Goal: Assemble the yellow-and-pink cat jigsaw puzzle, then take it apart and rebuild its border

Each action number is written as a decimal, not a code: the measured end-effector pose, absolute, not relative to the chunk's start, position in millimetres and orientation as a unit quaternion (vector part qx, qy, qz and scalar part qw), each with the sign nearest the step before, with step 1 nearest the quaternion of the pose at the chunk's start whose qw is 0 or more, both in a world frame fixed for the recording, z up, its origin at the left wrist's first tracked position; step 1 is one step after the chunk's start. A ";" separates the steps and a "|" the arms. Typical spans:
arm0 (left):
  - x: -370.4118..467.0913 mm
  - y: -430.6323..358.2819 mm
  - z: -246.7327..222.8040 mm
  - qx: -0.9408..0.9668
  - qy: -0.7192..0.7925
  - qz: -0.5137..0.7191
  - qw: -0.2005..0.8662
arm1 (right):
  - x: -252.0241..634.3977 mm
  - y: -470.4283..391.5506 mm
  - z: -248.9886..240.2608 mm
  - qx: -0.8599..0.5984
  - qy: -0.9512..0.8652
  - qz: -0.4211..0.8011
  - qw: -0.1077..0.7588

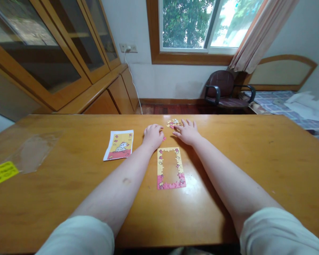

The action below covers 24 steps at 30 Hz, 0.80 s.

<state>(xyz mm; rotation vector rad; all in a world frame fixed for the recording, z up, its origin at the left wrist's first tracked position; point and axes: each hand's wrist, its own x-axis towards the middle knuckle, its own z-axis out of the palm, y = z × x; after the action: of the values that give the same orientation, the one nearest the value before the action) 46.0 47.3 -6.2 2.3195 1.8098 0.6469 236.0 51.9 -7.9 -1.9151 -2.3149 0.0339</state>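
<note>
The puzzle frame (160, 166), a rectangle of joined yellow and pink jigsaw pieces with bare table inside, lies on the table before me. Beyond its top edge, my left hand (152, 136) rests with bent fingers, thumb and forefinger a little apart. A small pink puzzle piece (164, 139) lies right beside that thumb. My right hand (187, 132) is spread, its fingertips at the near right side of a pile of loose puzzle pieces (172, 123). Some of the pile is hidden by these fingers. No piece shows in either hand.
Left of my left forearm lies a picture sheet (120, 145) with a white cartoon animal on yellow and pink. A clear plastic bag (34, 152) with a yellow label (2, 173) is at the far left of the wooden table (255, 159). An armchair (223, 88) stands beyond.
</note>
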 end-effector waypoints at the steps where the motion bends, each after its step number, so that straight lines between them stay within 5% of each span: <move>1: 46.1 47.5 -6.8 0.769 0.601 0.210 0.063 | 233.9 51.3 -8.5 -0.625 -0.778 0.015 0.070; 24: 50.0 48.5 -14.6 0.845 0.512 0.148 0.034 | 238.3 44.5 -6.8 -0.538 -0.833 0.028 0.126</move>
<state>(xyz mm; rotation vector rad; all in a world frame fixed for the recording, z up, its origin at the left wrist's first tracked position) 50.0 48.5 -14.6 2.5995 1.5752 0.4550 238.3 44.5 -6.8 -1.5675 -2.4245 0.0811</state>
